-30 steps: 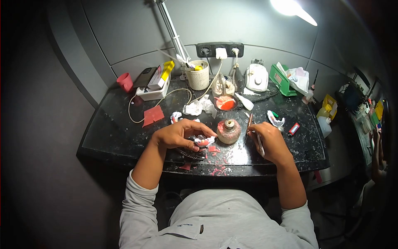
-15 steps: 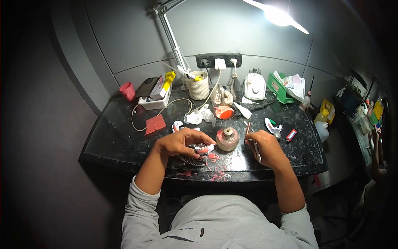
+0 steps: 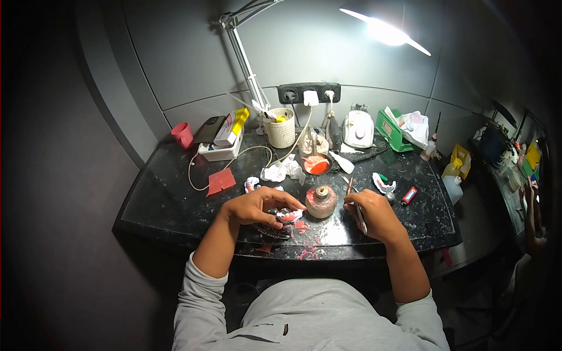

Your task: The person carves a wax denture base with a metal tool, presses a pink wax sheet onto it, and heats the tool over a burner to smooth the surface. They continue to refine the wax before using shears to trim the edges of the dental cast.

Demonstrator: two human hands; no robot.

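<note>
My left hand is closed around a white dental cast with pink wax on it, gripping its edges between thumb and fingers near the table's front. Just right of the cast stands a round glass spirit burner with a metal neck; I see no flame on it. My right hand is shut on a slim wax knife, brownish at its upper end, which points up and away beside the burner. A shiny metal length shows below the same fingers. Pink wax scraps lie between the hands.
Behind the burner sit a dish of red wax, crumpled tissue and a white woven cup. A pink wax sheet lies left. Another cast and a red lighter lie right. A lamp hangs overhead.
The whole scene sits slightly lower in the view, as the camera has tilted a little. Both hands keep their holds and nearly the same places beside the burner.
</note>
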